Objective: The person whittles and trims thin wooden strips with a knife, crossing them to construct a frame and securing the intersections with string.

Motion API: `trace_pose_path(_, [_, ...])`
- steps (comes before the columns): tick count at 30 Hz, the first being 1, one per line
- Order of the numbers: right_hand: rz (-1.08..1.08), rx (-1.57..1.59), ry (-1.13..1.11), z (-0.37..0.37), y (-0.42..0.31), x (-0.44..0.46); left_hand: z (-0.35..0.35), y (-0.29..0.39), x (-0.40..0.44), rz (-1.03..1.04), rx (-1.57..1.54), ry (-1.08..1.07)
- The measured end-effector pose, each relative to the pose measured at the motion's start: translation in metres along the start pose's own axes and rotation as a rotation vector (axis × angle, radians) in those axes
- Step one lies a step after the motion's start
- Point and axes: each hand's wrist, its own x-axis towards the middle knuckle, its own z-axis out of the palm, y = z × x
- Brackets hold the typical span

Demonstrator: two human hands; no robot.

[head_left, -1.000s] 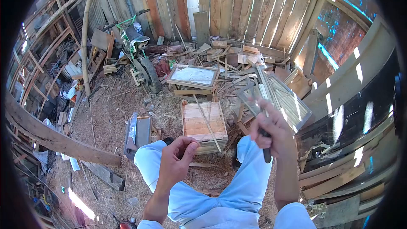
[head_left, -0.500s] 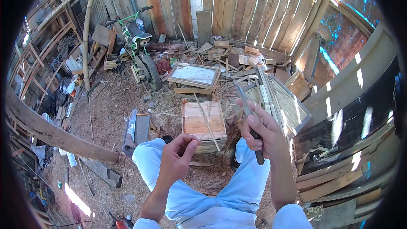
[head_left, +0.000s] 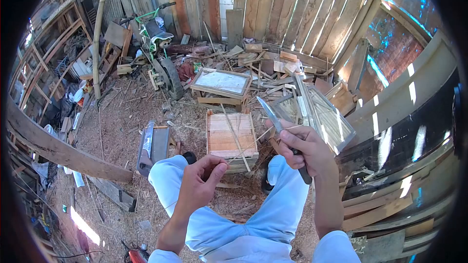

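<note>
My right hand [head_left: 309, 151] is closed around the dark handle of a knife [head_left: 271, 115], its blade pointing up and to the left. My left hand [head_left: 204, 178] pinches one end of a thin wooden strip [head_left: 251, 144]. The strip slants up toward my right hand, passing near the knife; whether the blade touches it I cannot tell. Beneath, between my knees, stands a slatted wooden box [head_left: 219, 139]. Another thin stick [head_left: 231, 125] lies across its top.
A handsaw [head_left: 146, 148] rests on a small grey-topped stand [head_left: 160, 142] by my left knee. Ahead are a framed white panel [head_left: 222, 81], a heap of scrap wood [head_left: 273, 63] and a small green bike [head_left: 158, 44]. Planks [head_left: 385, 209] are stacked at the right.
The knife has swung so its blade leans further left, and my right hand has turned with it. The thin strip shows more clearly between my hands. My left hand has hardly moved.
</note>
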Motion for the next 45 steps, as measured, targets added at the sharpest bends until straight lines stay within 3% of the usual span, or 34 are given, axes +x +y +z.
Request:
trace_pose_path(4, [-0.015, -0.099, 0.070, 0.007, 0.013, 0.003, 0.001, -0.008, 0.002, -0.034, 0.016, 0.000])
trace_pose_path(6, [0.015, -0.078, -0.040, 0.011, 0.016, 0.003, 0.001, -0.008, 0.002, -0.037, 0.016, -0.005])
trace_pose_path(11, [0.029, -0.040, 0.005, 0.008, 0.007, 0.000, -0.001, -0.002, 0.001, -0.026, -0.027, -0.041])
trace_pose_path(16, [0.007, 0.006, -0.121, 0.016, 0.010, -0.007, 0.002, 0.003, 0.002, -0.031, -0.009, -0.070])
trace_pose_path(21, [-0.049, -0.103, -0.028, 0.024, 0.015, -0.004, 0.014, 0.014, 0.007, -0.034, -0.052, -0.111])
trace_pose_path(24, [-0.057, -0.125, -0.017, 0.027, 0.010, -0.006, 0.019, 0.015, 0.013, 0.042, -0.059, -0.077])
trace_pose_path(26, [-0.068, -0.142, -0.003, 0.028, 0.009, -0.007, 0.021, 0.017, 0.015, 0.199, 0.176, -0.011])
trace_pose_path(30, [0.007, -0.150, 0.008, 0.026, 0.008, -0.010, 0.023, 0.025, 0.010, 0.182, 0.234, 0.004])
trace_pose_path(32, [0.008, -0.172, 0.042, 0.018, 0.003, -0.011, 0.024, 0.023, 0.007, 0.328, 0.317, 0.093])
trace_pose_path(35, [-0.005, -0.103, 0.010, 0.011, 0.001, -0.012, 0.023, 0.023, 0.002, 0.387, 0.414, 0.112])
trace_pose_path(37, [0.104, -0.109, -0.087, 0.022, 0.005, -0.016, 0.026, 0.024, 0.004, 0.463, 0.478, 0.131])
trace_pose_path(41, [0.004, -0.022, -0.083, 0.033, 0.021, -0.018, 0.032, 0.023, 0.006, 0.622, 0.558, 0.172])
trace_pose_path(45, [-0.038, -0.109, -0.020, 0.028, 0.021, -0.022, 0.030, 0.026, 0.002, 0.615, 0.542, 0.147])
